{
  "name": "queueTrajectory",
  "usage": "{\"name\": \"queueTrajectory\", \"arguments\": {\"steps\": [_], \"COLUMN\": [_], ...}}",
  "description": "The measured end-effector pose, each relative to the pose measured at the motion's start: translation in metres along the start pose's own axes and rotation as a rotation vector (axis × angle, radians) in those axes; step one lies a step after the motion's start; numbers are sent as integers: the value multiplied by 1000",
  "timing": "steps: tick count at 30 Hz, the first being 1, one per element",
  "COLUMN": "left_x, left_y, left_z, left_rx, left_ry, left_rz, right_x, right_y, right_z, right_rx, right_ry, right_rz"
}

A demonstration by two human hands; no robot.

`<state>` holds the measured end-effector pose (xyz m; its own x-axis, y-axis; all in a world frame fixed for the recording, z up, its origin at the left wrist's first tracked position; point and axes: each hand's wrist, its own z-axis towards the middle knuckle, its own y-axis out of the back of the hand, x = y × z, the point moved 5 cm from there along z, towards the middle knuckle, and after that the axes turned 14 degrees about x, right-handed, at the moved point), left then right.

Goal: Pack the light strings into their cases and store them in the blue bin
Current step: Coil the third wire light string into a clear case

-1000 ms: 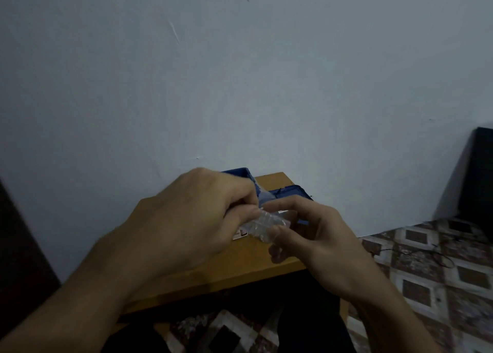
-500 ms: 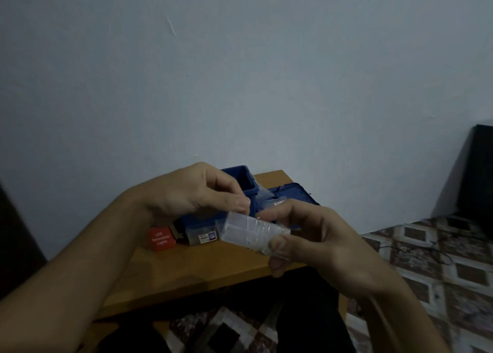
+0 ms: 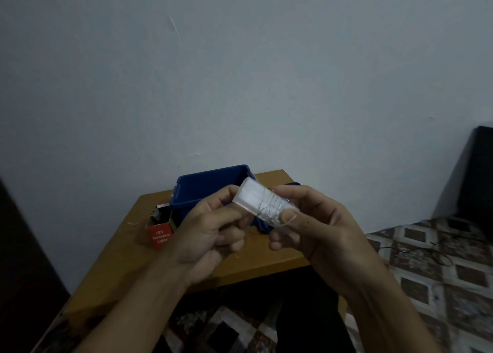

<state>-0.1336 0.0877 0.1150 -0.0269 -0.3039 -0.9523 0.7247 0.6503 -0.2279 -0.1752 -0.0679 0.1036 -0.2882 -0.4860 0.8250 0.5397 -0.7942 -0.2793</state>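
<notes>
Centrally, case (image 3: 262, 204): a clear plastic box with rounded corners, held in the air at mid-frame and tilted, its pale end towards the upper left.
Light string (image 3: 270, 209): thin silvery wire, coiled inside the lower right half of the case and seen through the wall.
Left hand (image 3: 213, 235): thumb and fingers pinch the lower left edge of the case.
Right hand (image 3: 317, 227): fingers and thumb curl round the right end of the case.
Blue bin (image 3: 210, 186): open-topped, on the wooden surface (image 3: 128, 259) just behind the hands, near the wall.
Red box (image 3: 159, 236): on the surface left of the bin; white print reads "LED Decorative Lights".
Other writing: none legible on the case or bin.
Floor (image 3: 426, 259): patterned tiles at lower right.
</notes>
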Motion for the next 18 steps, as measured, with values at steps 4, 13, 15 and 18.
{"name": "queueTrajectory", "arguments": {"steps": [4, 13, 15, 18], "left_x": [2, -2, -4, -6], "left_y": [-5, -4, -5, -5], "left_z": [-7, -16, -18, -20], "left_rx": [-56, -228, -233, -239], "left_ry": [-152, -197, -193, -172], "left_rz": [-25, 290, 374, 500], "right_x": [-3, -1, -2, -3], "right_y": [-3, -7, -6, -3], "right_z": [1, 0, 1, 1], "right_rx": [-57, -17, -1, -14], "right_ry": [31, -5, -20, -24], "right_rz": [-82, -388, -429, -420]}}
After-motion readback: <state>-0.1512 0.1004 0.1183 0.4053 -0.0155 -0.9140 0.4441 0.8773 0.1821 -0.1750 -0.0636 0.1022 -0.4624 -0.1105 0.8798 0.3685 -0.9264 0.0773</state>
